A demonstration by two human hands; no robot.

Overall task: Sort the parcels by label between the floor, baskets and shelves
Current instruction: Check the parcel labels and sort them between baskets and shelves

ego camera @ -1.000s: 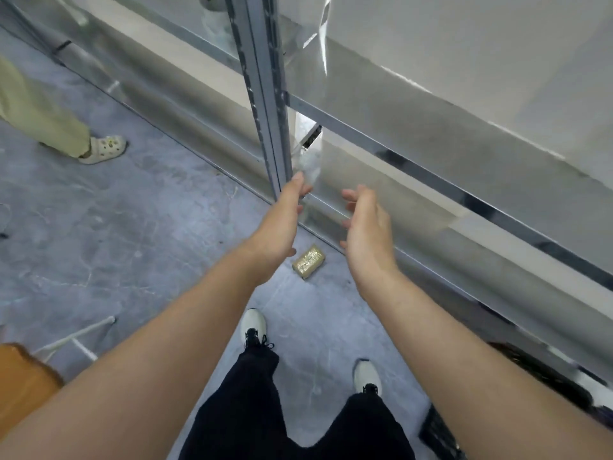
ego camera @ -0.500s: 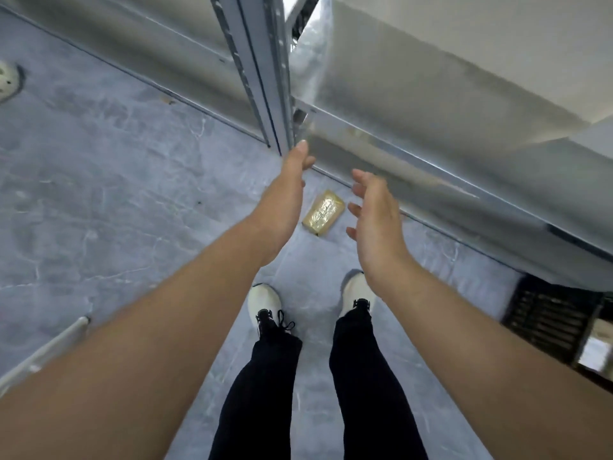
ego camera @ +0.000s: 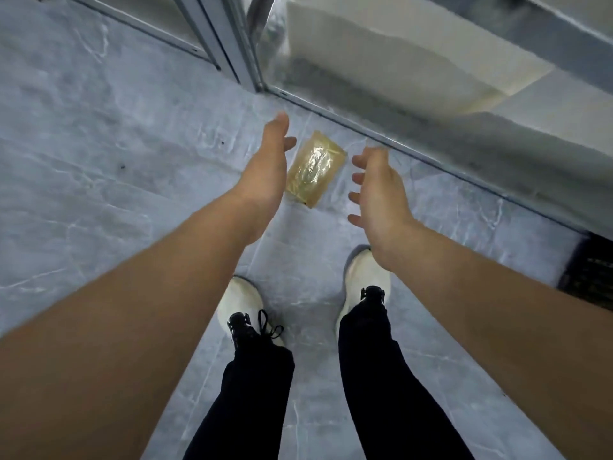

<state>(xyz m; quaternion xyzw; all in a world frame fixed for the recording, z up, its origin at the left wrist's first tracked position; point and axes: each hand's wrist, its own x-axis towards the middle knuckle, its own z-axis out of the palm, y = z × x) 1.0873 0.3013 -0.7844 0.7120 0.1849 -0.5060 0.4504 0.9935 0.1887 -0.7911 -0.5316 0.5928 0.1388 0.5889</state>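
Head view: the metal shelf rail (ego camera: 447,167) runs just behind the yellow parcel (ego camera: 315,172), which lies flat on the grey floor (ego camera: 99,144). My left hand (ego camera: 268,167) and right hand (ego camera: 378,190) hang on either side of it, fingers loose, holding nothing. What the dark basket (ego camera: 593,277) at right holds, I cannot tell.

Storeroom or warehouse: metal shelving (ego camera: 229,44), grey tiled floor (ego camera: 99,144).

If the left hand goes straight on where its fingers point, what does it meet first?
Probably the rail by the post; the parcel lies right of the left hand. Depth is unclear.
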